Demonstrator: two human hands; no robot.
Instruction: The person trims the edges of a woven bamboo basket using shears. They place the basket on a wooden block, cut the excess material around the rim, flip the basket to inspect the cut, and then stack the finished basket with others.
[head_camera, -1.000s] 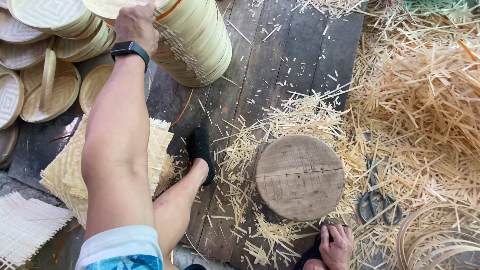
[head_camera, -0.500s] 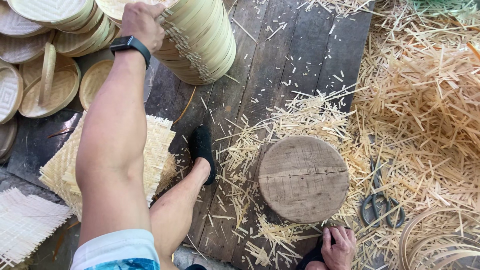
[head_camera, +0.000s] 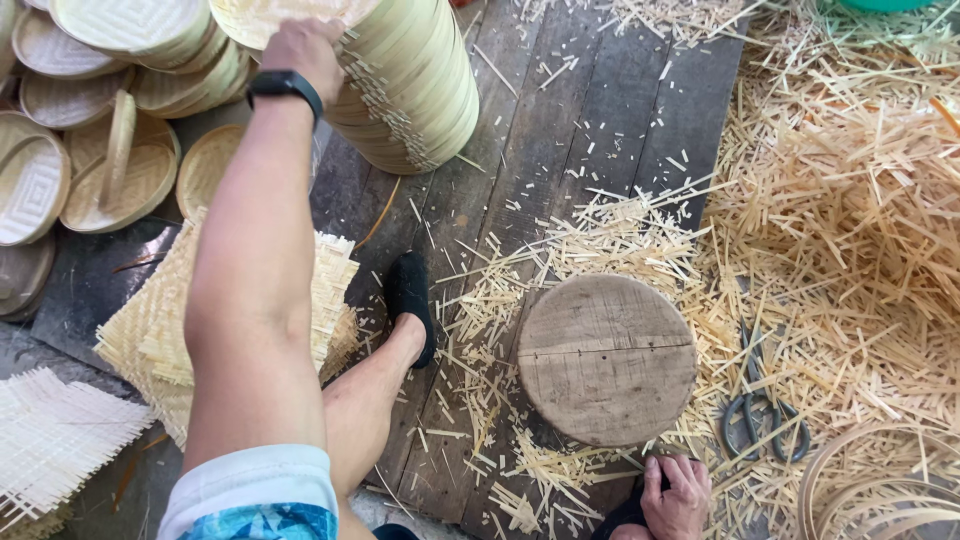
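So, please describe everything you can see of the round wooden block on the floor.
The round wooden block is a thick disc of grey-brown, weathered wood with a flat top crossed by a thin crack. It stands on dark floor planks, ringed by pale bamboo offcuts. The right hand rests on the floor by its near edge; the scissors lie to its right.

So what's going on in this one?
A person sits on a plank floor littered with bamboo offcuts. Their left hand reaches out to a tall stack of round bamboo trays. Their right hand rests low beside a round wooden block. Scissors lie among the strips, and woven mats lie to the left.
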